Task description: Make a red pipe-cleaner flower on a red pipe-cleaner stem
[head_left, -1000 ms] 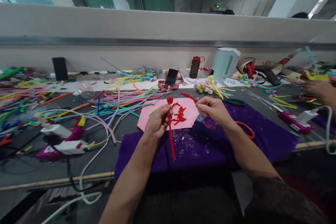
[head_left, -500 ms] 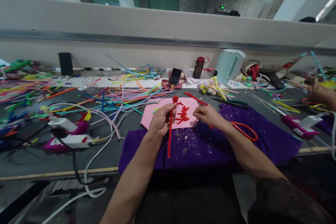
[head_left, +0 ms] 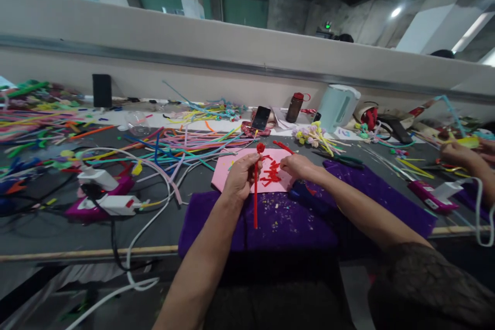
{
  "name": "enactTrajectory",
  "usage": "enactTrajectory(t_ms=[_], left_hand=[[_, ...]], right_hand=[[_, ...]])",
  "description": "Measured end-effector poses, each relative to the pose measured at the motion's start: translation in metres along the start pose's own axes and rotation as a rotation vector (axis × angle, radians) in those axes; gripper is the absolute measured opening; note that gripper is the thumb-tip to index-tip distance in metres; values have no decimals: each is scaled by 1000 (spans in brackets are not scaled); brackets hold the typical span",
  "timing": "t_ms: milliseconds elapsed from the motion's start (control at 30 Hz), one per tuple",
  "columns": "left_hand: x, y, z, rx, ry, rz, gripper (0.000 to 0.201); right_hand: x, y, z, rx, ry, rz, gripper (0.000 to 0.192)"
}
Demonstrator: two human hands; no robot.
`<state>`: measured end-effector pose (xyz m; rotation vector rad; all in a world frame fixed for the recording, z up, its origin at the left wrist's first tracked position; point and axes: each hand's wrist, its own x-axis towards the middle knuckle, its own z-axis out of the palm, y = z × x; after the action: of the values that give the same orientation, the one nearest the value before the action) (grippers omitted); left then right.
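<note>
left hand point(head_left: 240, 179) grips red stem point(head_left: 256, 201) | right hand point(head_left: 297, 166) pinches red scraps point(head_left: 270, 174) | pink sheet point(head_left: 228, 175) beneath

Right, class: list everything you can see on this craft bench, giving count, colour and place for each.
Stem: one, red, curled top, upright in left hand.
Cut pieces: several, red, on pink sheet.
Pink sheet: one, centre.
Purple cloth: one, front edge.
Loose stems: many, mixed colours, left.
Glue guns: two, white-magenta, left.
Phone: one, black, back.
Bottle: one, brown.
Kettle: one, pale.
Co-worker's hands: far right.
Left hand: grips stem.
Right hand: on cut pieces.
</note>
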<state>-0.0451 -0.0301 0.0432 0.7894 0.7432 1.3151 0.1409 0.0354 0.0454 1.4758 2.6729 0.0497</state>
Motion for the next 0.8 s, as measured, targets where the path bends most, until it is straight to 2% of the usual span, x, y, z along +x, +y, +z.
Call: enactTrajectory(t_ms=[200, 467, 600, 800], left_hand=[[-1, -2, 0, 0, -23, 19, 22], [-1, -1, 0, -30, -17, -1, 21], [-1, -1, 0, -25, -11, 5, 21], [-2, 0, 2, 7, -24, -2, 22]], right_hand=[[28, 0, 5, -20, 59, 1, 28], [47, -2, 20, 35, 86, -66, 21], [45, 9, 14, 127, 134, -38, 17], [21, 27, 0, 369, 223, -62, 18]])
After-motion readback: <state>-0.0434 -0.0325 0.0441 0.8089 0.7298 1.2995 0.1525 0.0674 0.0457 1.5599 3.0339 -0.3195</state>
